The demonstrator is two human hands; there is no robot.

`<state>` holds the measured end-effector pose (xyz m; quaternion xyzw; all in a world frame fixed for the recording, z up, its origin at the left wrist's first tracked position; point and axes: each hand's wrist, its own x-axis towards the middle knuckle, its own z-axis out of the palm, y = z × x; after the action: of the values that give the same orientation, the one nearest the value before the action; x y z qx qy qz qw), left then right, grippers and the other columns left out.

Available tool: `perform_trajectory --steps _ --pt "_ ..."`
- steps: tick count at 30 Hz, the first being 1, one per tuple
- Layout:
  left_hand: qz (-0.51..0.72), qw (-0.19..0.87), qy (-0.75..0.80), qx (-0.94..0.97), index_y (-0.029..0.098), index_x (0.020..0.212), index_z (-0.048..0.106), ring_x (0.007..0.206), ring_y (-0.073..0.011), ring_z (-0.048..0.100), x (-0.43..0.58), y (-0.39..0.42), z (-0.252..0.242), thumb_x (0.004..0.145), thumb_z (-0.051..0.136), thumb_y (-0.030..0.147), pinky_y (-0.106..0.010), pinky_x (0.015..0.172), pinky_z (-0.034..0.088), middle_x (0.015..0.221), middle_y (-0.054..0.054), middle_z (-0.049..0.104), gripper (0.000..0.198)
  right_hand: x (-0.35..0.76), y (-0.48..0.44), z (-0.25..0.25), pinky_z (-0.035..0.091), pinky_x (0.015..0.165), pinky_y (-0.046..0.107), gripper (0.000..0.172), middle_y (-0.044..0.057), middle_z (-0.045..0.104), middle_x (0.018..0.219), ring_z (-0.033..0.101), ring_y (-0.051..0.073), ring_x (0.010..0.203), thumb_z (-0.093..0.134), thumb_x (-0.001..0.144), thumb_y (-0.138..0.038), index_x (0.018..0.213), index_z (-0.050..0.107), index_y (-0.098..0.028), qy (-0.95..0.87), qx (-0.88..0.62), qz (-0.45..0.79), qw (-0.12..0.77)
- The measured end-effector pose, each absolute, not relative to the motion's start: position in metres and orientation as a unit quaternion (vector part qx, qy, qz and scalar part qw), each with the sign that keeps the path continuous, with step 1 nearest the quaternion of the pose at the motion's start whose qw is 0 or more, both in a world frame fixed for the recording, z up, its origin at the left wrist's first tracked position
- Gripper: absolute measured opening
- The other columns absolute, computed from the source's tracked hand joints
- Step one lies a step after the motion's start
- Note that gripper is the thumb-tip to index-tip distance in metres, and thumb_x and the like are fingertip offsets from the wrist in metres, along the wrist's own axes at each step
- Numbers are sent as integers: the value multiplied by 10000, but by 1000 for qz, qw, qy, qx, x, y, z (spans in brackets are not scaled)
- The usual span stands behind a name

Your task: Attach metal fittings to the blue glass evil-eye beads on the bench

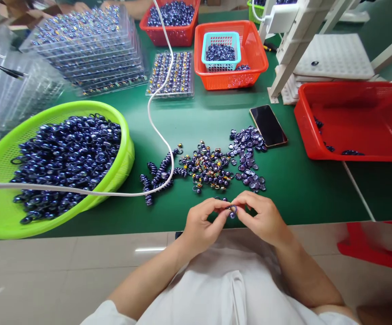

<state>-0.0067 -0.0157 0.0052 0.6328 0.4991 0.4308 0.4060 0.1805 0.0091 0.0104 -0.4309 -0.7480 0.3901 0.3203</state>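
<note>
Near the table's front edge, my left hand (205, 221) and my right hand (261, 215) meet fingertip to fingertip. Between them is a small shiny dark blue ring-shaped part (232, 211) with a rounded end, pinched by both hands. Just beyond the fingers lies a loose pile of dark blue and gold parts (209, 167). To its right are flat dark blue caps (248, 140) in several clusters. Rows of stacked dark blue rings (158, 174) lie to its left. My fingertips partly hide the held part.
A green basket (128, 149) of dark blue parts stands left, crossed by a white cable (151, 115). Behind are stacked clear trays (90, 49) and a red basket (250, 76). A phone (269, 125) and red bin (358, 122) are right. Another person's arm (133, 8) shows at the back.
</note>
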Motion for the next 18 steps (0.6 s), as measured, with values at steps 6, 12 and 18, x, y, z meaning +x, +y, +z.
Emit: perform_trajectory --steps 6,12,18 --pt "426 452 527 580 145 951 732 767 -180 724 -7 -12 5 881 638 199 -272 740 571 879 -77 774 129 194 44 7 500 823 394 152 97 667 949 568 255 923 614 926 -217 1043 701 -173 -808 -504 141 272" --pt "431 491 540 530 148 959 730 754 -175 725 -7 -11 4 874 658 233 -263 733 573 875 -67 775 140 185 64 -6 480 781 393 121 112 663 951 540 272 890 628 905 -196 958 730 -161 -828 -533 20 174" --pt "444 532 528 490 151 972 714 761 -156 706 -10 -13 3 894 649 252 -250 738 573 888 -60 760 143 190 50 -4 450 763 373 81 78 686 940 565 248 878 627 902 -162 904 704 -188 -825 -523 1 215"
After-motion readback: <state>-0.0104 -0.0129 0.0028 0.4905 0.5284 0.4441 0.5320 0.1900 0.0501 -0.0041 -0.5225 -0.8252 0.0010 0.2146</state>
